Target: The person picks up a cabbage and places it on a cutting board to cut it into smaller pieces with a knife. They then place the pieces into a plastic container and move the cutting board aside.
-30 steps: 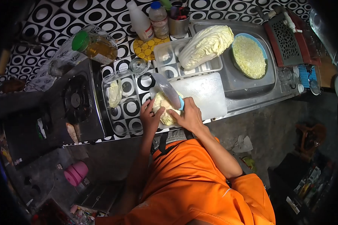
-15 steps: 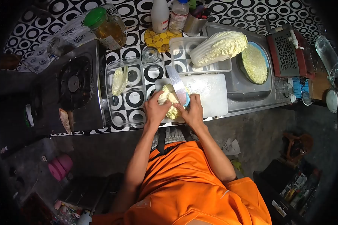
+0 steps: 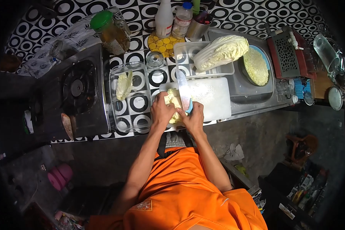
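Note:
My left hand (image 3: 163, 111) is closed around a pale yellow piece of napa cabbage (image 3: 173, 97) at the left end of a white cutting board (image 3: 214, 97). In my right hand (image 3: 194, 118) is a knife with a light blue handle, its broad blade (image 3: 183, 89) pointing away from me beside the cabbage. My right thumb reaches over to the cabbage piece. Fingers hide part of the cabbage and most of the handle. Left of the board, a small cabbage piece (image 3: 124, 86) lies in a clear divided tray (image 3: 131, 128).
Behind the board, a large napa cabbage (image 3: 225, 51) rests across a clear plastic container (image 3: 182, 49). A bowl of chopped cabbage (image 3: 255, 67) stands in the sink (image 3: 237, 89). A gas stove (image 3: 78, 94) is at left. Bottles (image 3: 164, 19) and a green-lidded jar (image 3: 113, 38) stand at the back.
The view has shifted slightly. The knife blade stands a little straighter, and both hands keep nearly the same hold on the cabbage and knife.

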A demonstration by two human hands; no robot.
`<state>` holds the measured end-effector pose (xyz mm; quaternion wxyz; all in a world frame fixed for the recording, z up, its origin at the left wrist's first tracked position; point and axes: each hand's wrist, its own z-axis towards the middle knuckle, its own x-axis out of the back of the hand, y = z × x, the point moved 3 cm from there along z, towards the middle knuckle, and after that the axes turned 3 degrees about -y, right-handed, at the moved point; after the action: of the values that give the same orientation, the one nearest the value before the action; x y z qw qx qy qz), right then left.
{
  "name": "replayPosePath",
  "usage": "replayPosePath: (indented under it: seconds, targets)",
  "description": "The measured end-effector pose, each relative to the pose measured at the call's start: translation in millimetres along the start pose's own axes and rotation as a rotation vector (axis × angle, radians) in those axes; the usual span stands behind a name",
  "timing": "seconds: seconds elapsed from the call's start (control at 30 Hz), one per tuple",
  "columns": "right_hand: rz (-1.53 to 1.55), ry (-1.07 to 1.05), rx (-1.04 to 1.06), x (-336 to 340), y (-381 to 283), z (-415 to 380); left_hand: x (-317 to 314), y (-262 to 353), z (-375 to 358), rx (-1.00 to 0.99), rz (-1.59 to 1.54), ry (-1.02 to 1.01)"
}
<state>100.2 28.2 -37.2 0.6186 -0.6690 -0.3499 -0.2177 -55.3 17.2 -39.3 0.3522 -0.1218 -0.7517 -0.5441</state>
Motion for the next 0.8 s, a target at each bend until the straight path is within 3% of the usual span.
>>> replayPosePath:
  seconds: [0.17,0.23,0.37,0.5,0.57,0.7,0.8]
  targets:
    - [0.112,-0.061,-0.031,0,-6,7,-5,-6,-1,-0.063,0.013,0.049]
    - [0.119,-0.060,-0.013,4,-7,10,-4,-4,-6,-0.252,0.016,0.143]
    - [0.204,-0.125,-0.068,6,-7,11,-7,-20,-6,-0.333,0.049,0.142]
    - [0.173,-0.217,-0.144,12,-14,13,12,-6,-1,-0.239,0.003,0.035]
    - [0.177,-0.200,-0.101,9,-10,15,15,0,6,-0.111,0.220,-0.088]
    - [0.197,-0.197,-0.058,11,-11,16,8,-4,14,-0.121,0.281,-0.134]
    - [0.189,-0.211,-0.075,10,-10,16,1,-12,9,-0.193,0.295,-0.050]
